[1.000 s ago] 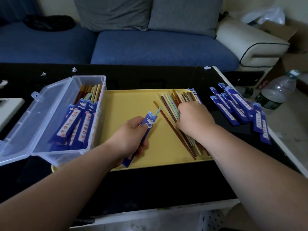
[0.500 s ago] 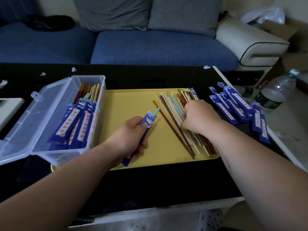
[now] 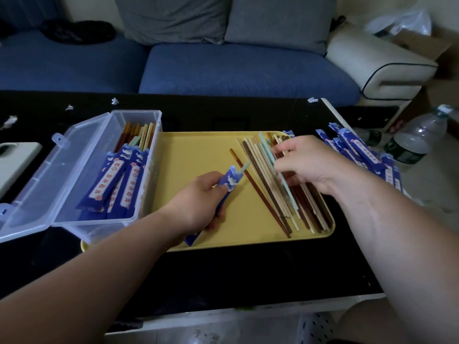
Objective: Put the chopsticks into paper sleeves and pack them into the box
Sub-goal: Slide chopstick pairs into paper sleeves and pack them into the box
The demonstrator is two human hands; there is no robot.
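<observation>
My left hand (image 3: 198, 202) grips a blue paper sleeve (image 3: 229, 181) over the yellow tray (image 3: 193, 155); a light teal chopstick tip pokes out of its top. My right hand (image 3: 305, 165) rests on the pile of loose chopsticks (image 3: 270, 194) at the tray's right side, its fingers pinching a light teal chopstick (image 3: 285, 187) that lies across the pile. The clear plastic box (image 3: 99, 175) stands open at the left, holding several sleeved pairs of chopsticks (image 3: 116, 180). A stack of empty blue sleeves (image 3: 357, 147) lies on the black table to the right of my right hand.
The box lid (image 3: 42, 175) is folded out to the left. A white object (image 3: 15, 160) sits at the far left edge. Water bottles (image 3: 417, 135) stand on the floor to the right. A blue sofa (image 3: 223, 68) runs behind the table.
My right hand has slid to the right across the chopstick pile and closed its fingers on a teal chopstick. My left hand keeps the sleeve almost still.
</observation>
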